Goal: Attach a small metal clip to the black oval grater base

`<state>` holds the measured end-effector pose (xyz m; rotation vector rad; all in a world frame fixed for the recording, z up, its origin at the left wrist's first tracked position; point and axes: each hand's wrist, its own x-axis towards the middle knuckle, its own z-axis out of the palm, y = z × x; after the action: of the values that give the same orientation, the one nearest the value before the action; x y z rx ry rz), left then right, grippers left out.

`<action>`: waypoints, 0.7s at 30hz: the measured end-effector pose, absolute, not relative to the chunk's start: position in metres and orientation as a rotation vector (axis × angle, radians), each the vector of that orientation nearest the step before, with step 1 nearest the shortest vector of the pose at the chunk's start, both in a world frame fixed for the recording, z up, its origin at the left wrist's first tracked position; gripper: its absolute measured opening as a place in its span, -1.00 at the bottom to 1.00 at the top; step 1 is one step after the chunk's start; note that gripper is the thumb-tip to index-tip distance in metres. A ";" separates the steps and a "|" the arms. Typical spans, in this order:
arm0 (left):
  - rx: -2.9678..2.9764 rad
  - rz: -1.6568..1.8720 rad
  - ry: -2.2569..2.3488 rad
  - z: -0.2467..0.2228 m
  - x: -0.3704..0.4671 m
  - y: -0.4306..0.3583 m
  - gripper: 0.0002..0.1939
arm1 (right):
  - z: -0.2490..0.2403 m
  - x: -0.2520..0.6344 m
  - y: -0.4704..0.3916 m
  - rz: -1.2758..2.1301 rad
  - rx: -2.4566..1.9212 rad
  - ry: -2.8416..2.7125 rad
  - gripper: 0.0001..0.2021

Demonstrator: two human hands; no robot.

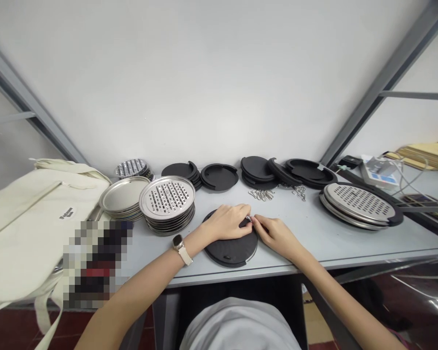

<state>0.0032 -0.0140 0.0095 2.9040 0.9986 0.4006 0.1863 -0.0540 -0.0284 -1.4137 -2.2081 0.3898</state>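
Observation:
A black round plastic base (231,250) lies on the table in front of me, with a raised rim along part of its edge. My left hand (229,221) lies across its top, closed, with curled fingers gripping near the right edge. At that edge sits a small shiny metal clip (248,218), mostly hidden by fingers. My right hand (275,236) pinches at the clip from the right side. Behind my hands lie loose metal wire clips (262,195) in a small pile, and another few clips (299,192) to their right.
Along the wall stand more black round bases (219,177). To the left are stacked perforated metal grater discs (167,198), plain metal discs (126,193) and a cream bag (29,228). On the right, a stack of oval-holed discs (357,201) lies near a white-blue box (381,172) with cables.

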 end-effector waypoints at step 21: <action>2.839 0.434 0.815 0.008 -0.003 -0.005 -0.85 | -0.027 0.186 -0.055 0.371 -1.407 -2.203 -0.67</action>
<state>-0.0035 -0.0051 0.0079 2.8389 0.8154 0.4337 0.1858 -0.0554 -0.0271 -1.4068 -2.2027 0.3712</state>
